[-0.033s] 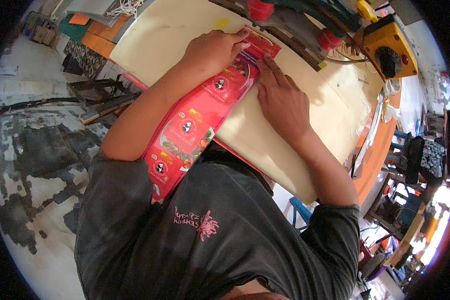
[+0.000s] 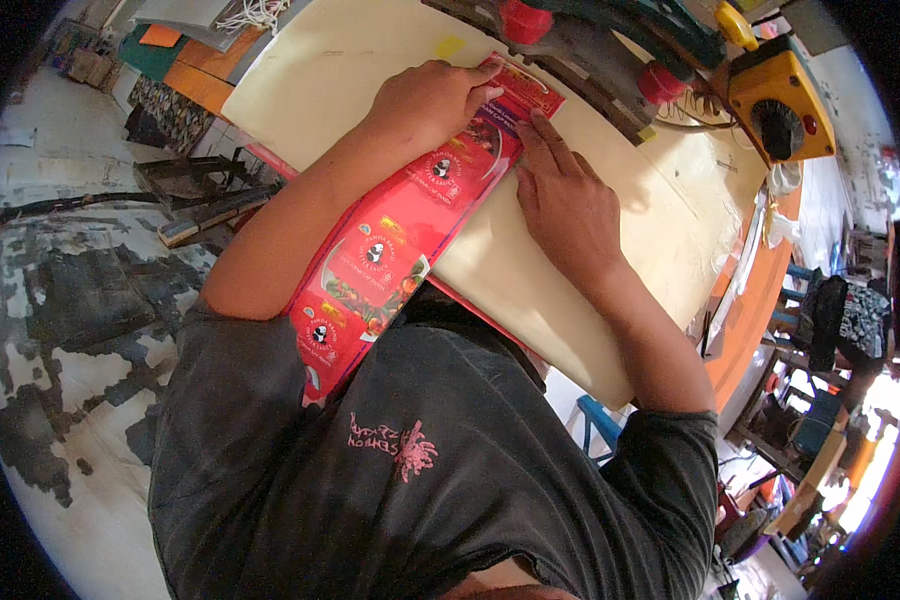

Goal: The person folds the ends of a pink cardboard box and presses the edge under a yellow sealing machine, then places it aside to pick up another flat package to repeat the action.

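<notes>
A long red strip of printed plastic packaging film (image 2: 375, 262) runs from the padded cream worktop (image 2: 300, 85) down across my shirt. At the strip's far end, my left hand (image 2: 433, 103) rests along its left edge. The index finger and thumb reach out over the film, slightly apart; the other fingers are hidden beneath the hand. Opposite it, my right hand (image 2: 567, 195) lies palm down, its extended fingertips touching the right edge of the strip. Most of that palm is over the bare worktop. My left forearm covers part of the strip's left side.
Beyond the strip stands a dark machine with red round knobs (image 2: 525, 20). A yellow box with a black dial (image 2: 778, 118) is at the far right. White cords (image 2: 255, 15) lie at the far left, and an orange table edge (image 2: 745, 345) runs down the right.
</notes>
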